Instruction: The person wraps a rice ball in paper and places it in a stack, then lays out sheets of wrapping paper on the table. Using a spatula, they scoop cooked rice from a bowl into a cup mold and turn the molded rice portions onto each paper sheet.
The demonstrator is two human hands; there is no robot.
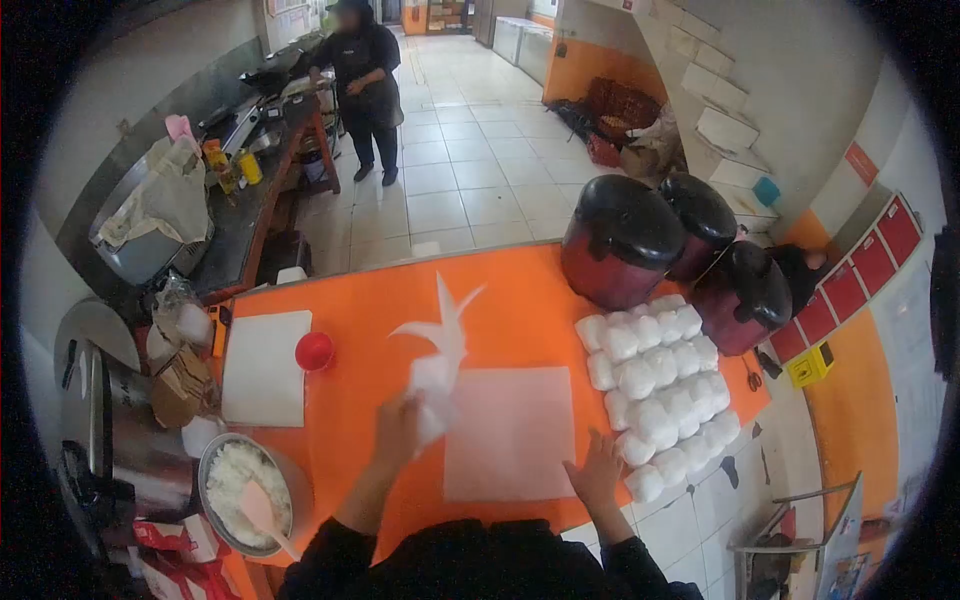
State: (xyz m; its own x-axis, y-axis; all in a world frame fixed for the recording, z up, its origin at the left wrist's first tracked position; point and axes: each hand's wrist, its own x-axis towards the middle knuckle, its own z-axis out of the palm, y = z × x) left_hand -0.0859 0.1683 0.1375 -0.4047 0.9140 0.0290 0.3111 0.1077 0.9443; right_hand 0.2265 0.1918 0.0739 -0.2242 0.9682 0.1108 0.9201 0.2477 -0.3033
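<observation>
Paper bundle [434, 385]: white, blurred, raised over the orange table [345, 425] just left of the flat sheet, its loose points fanning upward; whatever is inside is hidden.
Left hand [398, 425]: grasping the bundle low down, fingers wrapped round it. If the grip slackens, the top could spring apart, since the points stand splayed; if it squeezes too hard, thin paper might tear.
Right hand [598, 470]: released, fingers spread, nothing in its grasp; it lies between the sheet and the rows of wrapped parcels. I cannot tell whether the fingers touch either.
Flat sheet [510, 435]: square and pale, on the table in front of the body. A brush from the right thumb or a sleeve could skew it; whether more sheets lie beneath is unclear.
Wrapped parcels [655, 425]: white, packed closely in rows at the right, apparently stacked in places. A knock from the right hand could roll the nearest ones toward the table's edge.
Rice pot [207, 490]: at the left, holding white rice [240, 475] and a pink paddle [262, 510] whose handle juts over the rim toward the left sleeve. A backward sweep of that elbow could catch it and flick grains out.
Red cup [315, 352]: beyond the left hand, well apart from the bundle; a wide reach might tip it.
</observation>
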